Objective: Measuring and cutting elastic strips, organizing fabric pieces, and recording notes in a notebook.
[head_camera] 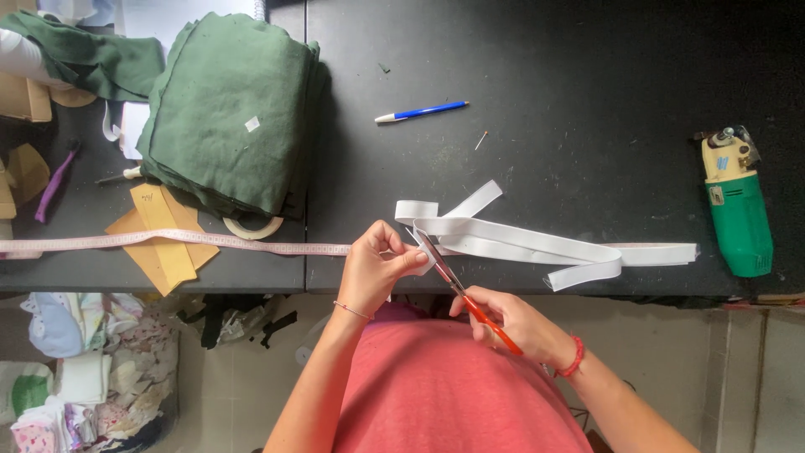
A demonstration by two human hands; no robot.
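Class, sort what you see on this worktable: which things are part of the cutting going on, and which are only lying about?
In use:
- white elastic band, pinched by the left hand
- orange-handled scissors, in the right hand

Lying about:
- folded green fabric
- blue pen
- green electric cutter
- tape measure
- tan paper pieces

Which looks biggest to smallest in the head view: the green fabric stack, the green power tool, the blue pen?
1. Green fabric stack, by far.
2. Green power tool.
3. Blue pen, thinnest.
All lie on one table, so the order seems safe.
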